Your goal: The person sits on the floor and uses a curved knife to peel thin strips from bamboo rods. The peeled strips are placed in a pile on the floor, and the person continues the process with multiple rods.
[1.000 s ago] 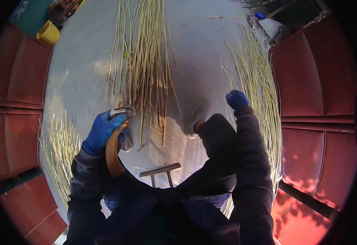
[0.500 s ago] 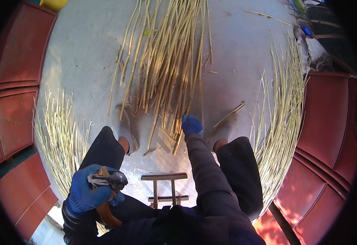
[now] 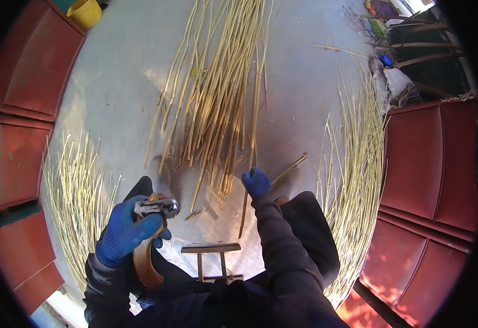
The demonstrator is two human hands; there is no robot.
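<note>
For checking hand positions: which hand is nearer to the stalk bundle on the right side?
Right. The right hand is left of and apart from the stalk bundle, gripping a stalk; the left hand is farther left, holding a curved wooden handle.

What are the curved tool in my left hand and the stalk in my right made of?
The tool's curved part looks like smooth wood, perhaps varnished: warm brown with a soft sheen. Its head is probably bare metal, given bright grey glints. The stalk seems to be dried cane or reed, unfinished: thin, yellow-brown.
</note>
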